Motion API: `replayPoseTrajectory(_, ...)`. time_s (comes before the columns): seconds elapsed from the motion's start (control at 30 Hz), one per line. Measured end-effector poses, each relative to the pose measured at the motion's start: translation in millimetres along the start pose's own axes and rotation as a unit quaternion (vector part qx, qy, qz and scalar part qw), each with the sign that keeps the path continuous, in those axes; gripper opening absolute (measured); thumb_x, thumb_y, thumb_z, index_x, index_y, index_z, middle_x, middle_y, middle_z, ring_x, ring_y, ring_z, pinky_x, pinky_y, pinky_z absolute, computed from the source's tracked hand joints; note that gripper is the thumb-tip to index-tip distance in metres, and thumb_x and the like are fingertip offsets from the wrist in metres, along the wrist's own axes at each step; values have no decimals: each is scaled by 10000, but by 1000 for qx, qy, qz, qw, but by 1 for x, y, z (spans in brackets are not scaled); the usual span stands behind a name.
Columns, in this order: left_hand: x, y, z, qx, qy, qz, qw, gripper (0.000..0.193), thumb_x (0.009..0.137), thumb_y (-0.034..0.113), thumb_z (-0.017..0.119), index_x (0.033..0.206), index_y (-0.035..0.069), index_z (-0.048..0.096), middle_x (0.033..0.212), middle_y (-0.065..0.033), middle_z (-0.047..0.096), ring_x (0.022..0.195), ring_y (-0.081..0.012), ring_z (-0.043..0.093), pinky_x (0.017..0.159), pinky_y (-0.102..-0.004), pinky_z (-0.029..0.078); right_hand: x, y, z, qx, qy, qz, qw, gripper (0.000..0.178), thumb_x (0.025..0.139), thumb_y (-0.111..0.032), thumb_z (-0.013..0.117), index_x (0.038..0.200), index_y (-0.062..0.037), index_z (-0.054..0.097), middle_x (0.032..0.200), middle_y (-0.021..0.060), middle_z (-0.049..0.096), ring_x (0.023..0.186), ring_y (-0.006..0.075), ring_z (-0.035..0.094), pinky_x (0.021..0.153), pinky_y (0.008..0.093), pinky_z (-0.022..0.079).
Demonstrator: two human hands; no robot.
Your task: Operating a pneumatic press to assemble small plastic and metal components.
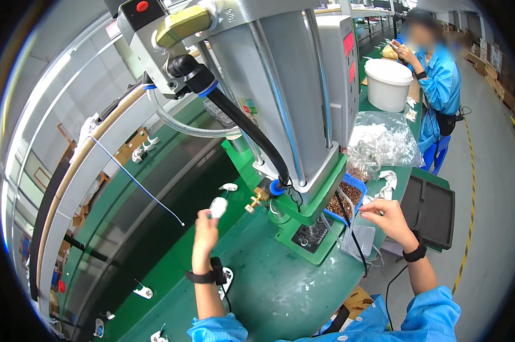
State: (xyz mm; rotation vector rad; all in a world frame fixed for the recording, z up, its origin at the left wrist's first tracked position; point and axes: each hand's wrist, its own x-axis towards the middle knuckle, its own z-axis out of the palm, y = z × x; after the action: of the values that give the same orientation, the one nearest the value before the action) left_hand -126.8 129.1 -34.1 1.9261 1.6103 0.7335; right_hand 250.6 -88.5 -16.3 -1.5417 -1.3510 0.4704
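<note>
My left hand (205,235) is closed on a small white plastic part (217,207) with a rounded end, held up left of the press. My right hand (388,221) has its thumb and forefinger pinched together beside a blue bin (358,183) of small copper-coloured pieces (344,199). Whatever is between those fingertips is too small to make out. Between my hands stands a pneumatic press with a grey cylinder (263,97) on a green frame (326,196). Its tooling (311,235) sits low on the green base.
White parts (144,292) lie spaced along the green conveyor at left. Beyond the blue bin are a clear plastic bag (383,139) and a white bucket (387,85). A black tray (426,211) is at right. A person in blue (440,85) works farther along the bench.
</note>
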Motion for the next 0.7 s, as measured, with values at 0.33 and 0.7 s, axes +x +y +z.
replayPoseTrajectory(0.33, -63, 105, 74, -352, -331, -10, 876, 158, 931, 196, 360, 982, 86, 462, 776, 42, 424, 599, -52, 386, 550, -204, 367, -7, 3, 3, -19, -31, -21, 999, 136, 715, -87, 651, 842, -41, 666, 669, 71, 600, 554, 114, 484, 517, 246, 392)
replayPoseTrajectory(0.7, -84, 117, 98, -187, -141, 149, 961, 267, 931, 256, 362, 1032, 30, 461, 684, -125, 553, 553, -244, 532, 508, -353, 395, -16, 13, -4, -14, -3, 1, 1000, 128, 717, -90, 642, 835, -44, 666, 681, 72, 608, 559, 116, 487, 530, 247, 392)
